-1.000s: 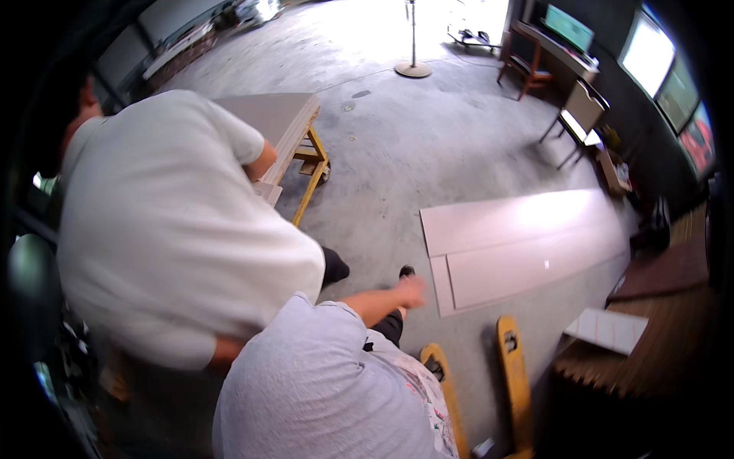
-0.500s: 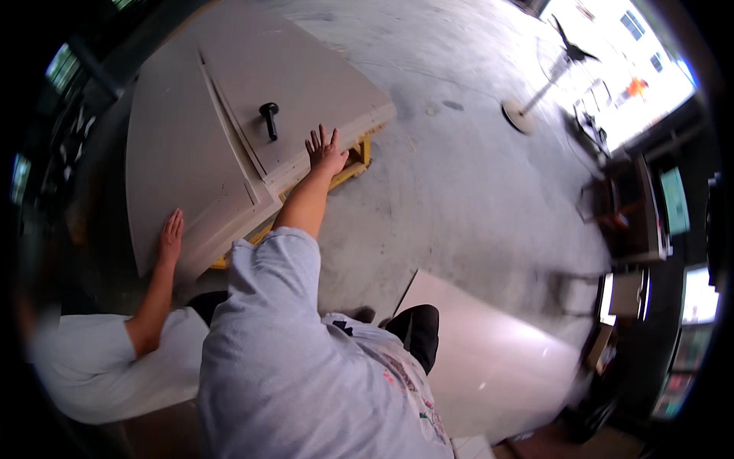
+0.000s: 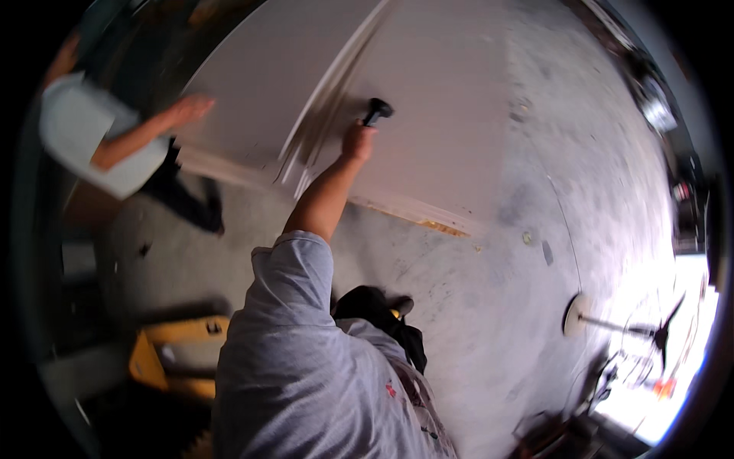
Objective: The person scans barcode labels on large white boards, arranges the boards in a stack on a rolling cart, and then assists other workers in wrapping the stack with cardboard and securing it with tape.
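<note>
The left hand (image 3: 358, 142) grips one blurry black tool (image 3: 378, 112), partly hidden, in from the boards' near edge (image 3: 413, 215); the right hand is out of sight.

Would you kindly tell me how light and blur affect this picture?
In the head view, the doorway is washed out white; the co-worker's arm looks smeared; the left hand, gripping a black tool, is slightly soft; the picture's corners fall to black.

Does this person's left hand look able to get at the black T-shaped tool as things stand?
Apparently yes: the left hand seems closed around the handle of the black T-shaped tool, with nothing visible blocking it.
</note>
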`<move>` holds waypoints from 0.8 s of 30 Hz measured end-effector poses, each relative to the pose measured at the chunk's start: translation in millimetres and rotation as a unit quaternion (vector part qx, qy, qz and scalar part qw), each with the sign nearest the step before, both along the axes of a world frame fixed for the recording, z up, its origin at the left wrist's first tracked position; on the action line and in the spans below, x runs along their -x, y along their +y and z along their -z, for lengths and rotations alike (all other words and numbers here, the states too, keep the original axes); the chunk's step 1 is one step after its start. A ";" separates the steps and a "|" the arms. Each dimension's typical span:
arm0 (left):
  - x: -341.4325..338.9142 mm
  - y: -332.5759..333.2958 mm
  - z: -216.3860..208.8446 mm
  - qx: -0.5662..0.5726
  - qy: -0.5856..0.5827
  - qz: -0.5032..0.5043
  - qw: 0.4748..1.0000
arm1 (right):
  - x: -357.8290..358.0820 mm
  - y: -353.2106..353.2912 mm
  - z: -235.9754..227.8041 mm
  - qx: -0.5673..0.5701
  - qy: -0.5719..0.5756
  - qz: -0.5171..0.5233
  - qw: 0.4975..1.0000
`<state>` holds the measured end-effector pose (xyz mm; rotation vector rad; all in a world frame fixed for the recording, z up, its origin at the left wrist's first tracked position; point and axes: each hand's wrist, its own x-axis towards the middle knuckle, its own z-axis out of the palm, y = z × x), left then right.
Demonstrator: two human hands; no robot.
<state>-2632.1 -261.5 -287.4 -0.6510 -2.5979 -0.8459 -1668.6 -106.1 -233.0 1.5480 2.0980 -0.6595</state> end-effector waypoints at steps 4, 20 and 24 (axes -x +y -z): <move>-80.3 -0.4 -70.4 -0.041 -0.051 0.057 0.996 | -4.1 179.2 -41.1 -0.063 0.021 -0.053 0.996; 80.9 -202.3 -128.4 0.030 -0.036 -0.337 0.940 | 473.2 356.2 -32.3 0.054 0.103 -0.401 0.909; 100.4 -193.2 -102.8 0.072 -0.043 -0.360 0.929 | 464.3 414.6 -26.7 0.035 0.083 -0.409 0.908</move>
